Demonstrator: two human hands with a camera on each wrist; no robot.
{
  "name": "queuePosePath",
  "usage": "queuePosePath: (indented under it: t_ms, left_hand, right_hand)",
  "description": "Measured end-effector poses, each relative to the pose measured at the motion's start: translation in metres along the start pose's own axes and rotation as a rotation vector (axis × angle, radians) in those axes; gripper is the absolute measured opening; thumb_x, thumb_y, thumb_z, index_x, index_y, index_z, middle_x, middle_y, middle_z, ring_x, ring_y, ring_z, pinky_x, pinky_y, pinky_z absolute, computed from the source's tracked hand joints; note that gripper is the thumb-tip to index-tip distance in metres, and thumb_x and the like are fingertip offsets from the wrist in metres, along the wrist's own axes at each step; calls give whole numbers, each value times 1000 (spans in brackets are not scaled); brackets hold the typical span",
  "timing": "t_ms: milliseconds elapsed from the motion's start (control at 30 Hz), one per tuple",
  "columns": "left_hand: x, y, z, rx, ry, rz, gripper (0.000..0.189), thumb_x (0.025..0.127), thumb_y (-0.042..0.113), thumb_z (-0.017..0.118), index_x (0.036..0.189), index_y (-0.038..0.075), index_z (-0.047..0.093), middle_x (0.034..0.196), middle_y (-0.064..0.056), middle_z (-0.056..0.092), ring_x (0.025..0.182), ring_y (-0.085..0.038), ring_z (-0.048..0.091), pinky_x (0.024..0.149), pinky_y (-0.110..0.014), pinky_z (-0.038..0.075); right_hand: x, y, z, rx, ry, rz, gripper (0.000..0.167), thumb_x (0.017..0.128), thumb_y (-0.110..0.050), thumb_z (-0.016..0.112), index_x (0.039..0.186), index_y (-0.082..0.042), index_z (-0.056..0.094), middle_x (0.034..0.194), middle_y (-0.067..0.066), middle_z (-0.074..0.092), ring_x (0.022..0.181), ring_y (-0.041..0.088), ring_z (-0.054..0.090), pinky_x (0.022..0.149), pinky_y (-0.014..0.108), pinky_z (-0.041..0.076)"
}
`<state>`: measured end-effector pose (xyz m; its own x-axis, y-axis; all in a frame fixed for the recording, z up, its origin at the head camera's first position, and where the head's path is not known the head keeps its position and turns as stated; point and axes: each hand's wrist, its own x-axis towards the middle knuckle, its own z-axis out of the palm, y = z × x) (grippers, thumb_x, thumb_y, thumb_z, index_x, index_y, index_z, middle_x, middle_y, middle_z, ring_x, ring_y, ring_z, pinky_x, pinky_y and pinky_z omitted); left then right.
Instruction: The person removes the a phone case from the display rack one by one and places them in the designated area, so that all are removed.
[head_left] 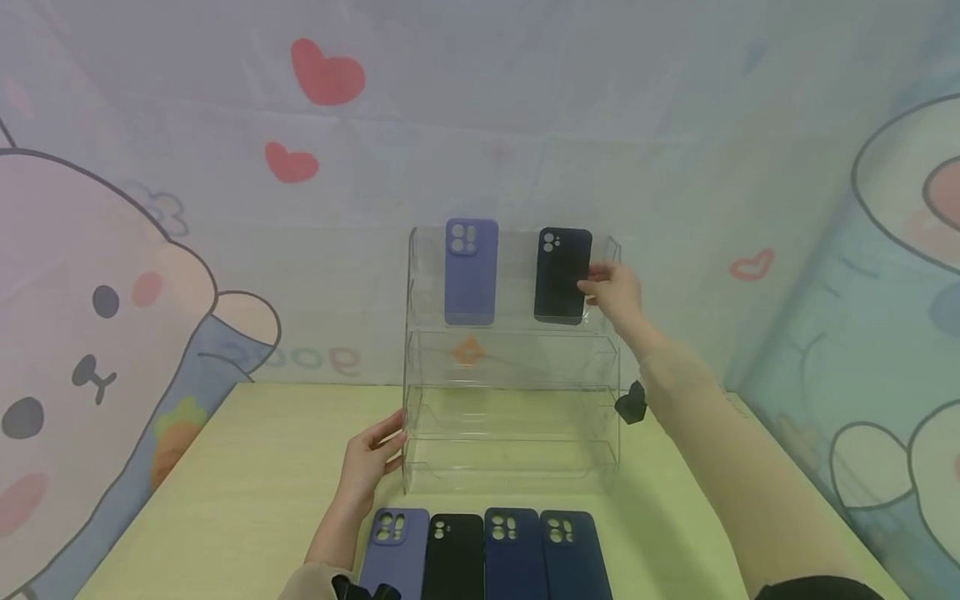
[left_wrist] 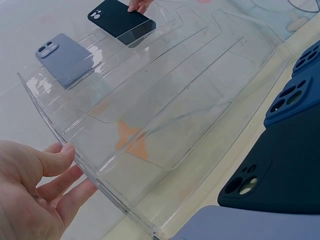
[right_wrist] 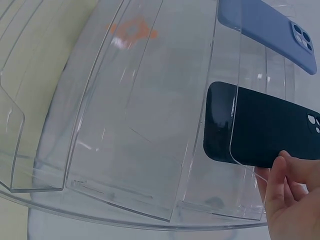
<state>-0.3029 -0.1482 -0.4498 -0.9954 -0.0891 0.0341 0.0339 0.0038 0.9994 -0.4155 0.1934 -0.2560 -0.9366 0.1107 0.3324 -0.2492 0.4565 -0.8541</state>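
A clear tiered display rack (head_left: pixel 510 360) stands upright. On its top tier, at the right, sits a black phone case (head_left: pixel 562 275); my right hand (head_left: pixel 615 293) pinches its right edge between thumb and fingers. In the right wrist view, the lower end of the black case is behind the tier's clear front lip. To its left on the same tier leans a purple phone case (head_left: pixel 471 271), apart from both hands. My left hand (head_left: pixel 367 467) holds the rack's left side edge low down, thumb and fingers on the panel (left_wrist: pixel 95 175).
In front of the rack, a row of phone cases lies on the yellow-green table (head_left: pixel 300 433): a purple one (head_left: pixel 397 554), a black one (head_left: pixel 453 558) and two dark blue ones (head_left: pixel 513 554). A printed cloth backdrop (head_left: pixel 480 100) hangs behind.
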Motion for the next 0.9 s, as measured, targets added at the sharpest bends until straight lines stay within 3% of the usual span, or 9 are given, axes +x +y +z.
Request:
queuePosePath:
  t_ms: [267, 433, 700, 900]
  left_hand:
    - [0, 1, 0, 3, 0, 4, 43, 98, 5, 56, 141, 5, 52, 143, -20, 52, 115, -22, 61, 98, -45, 52]
    - [-1, 1, 0, 16, -8, 8, 43, 99, 6, 56, 142, 6, 51, 143, -19, 51, 119, -26, 59, 97, -43, 52]
    - [-1, -1, 1, 15, -10, -1, 44, 99, 6, 56, 142, 6, 51, 143, -19, 51, 114, -19, 61, 97, -43, 53]
    - [0, -1, 1, 11, -6, -3, 44, 99, 6, 56, 142, 6, 50, 144, -19, 50, 117, -22, 60, 98, -45, 51]
  right_hand:
    - [2, -1, -2, -27, 17, -18, 38, 96, -6, 58, 131, 7, 52, 124, 25, 57, 113, 34, 59, 100, 39, 51]
    - [-1, -3, -4, -25, 15, -55, 37, 96, -6, 58, 130, 8, 53, 125, 25, 57, 116, 34, 57, 101, 40, 50]
    - [-5, -2, -6, 55, 39, -111, 35, 98, -7, 55, 130, 7, 52, 128, 23, 56, 117, 32, 57, 102, 39, 50]
    - [-8, -5, -8, 105, 78, -118, 33, 97, -7, 57, 128, 6, 55, 124, 20, 58, 112, 25, 58, 98, 34, 52]
